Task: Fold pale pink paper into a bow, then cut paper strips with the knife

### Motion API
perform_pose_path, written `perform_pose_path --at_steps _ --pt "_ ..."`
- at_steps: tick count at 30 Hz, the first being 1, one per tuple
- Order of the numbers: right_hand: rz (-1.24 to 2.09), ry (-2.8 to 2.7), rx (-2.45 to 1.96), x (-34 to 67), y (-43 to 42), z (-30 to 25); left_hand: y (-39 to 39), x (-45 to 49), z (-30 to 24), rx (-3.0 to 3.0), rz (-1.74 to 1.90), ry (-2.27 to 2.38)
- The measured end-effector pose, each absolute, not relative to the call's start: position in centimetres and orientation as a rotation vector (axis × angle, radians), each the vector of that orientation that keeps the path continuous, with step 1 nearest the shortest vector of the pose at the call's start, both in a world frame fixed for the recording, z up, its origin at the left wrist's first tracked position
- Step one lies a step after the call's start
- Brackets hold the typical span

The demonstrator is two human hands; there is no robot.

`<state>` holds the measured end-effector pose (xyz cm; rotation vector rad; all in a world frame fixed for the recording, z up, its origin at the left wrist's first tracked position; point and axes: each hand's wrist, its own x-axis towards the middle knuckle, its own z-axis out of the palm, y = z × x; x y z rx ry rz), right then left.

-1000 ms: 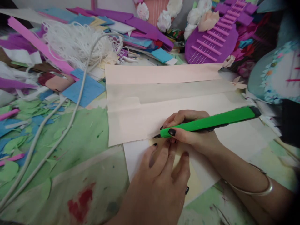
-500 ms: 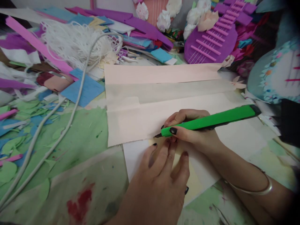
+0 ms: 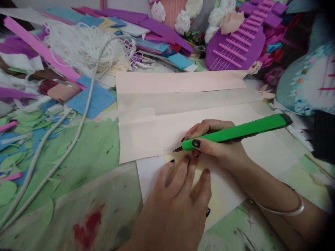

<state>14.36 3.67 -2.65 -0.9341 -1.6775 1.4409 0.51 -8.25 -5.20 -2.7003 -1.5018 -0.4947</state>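
Observation:
My right hand (image 3: 217, 141) grips a green utility knife (image 3: 235, 133) with a black end, held at a low slant. Its dark narrow tip touches the lower edge of a pale pink sheet (image 3: 141, 143). My left hand (image 3: 178, 195) lies flat, fingers spread, its fingertips just below that edge. Beneath it are a pale yellow sheet (image 3: 220, 205) and a white sheet (image 3: 146, 174). A greyish strip (image 3: 199, 101) and a pink strip (image 3: 178, 82) extend across the paper farther back.
A white cord (image 3: 81, 129) loops down the left side. Beyond it lie green paper scraps (image 3: 13, 162), a blue paper piece (image 3: 91, 99) and tangled white string (image 3: 81, 45). A purple paper guitar (image 3: 235, 45) stands at the back. Red paint (image 3: 89, 226) stains the table cover.
The knife and my right hand have shifted very slightly to the right and upward along the paper edge. My left hand stays in nearly the same place.

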Motion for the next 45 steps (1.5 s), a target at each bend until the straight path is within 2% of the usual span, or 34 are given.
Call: perform_pose_path --at_steps 45 --pt "1.421 -1.750 -0.835 14.55 3.81 -2.80 -8.16 0.63 -5.30 -2.680 -0.521 -1.499"
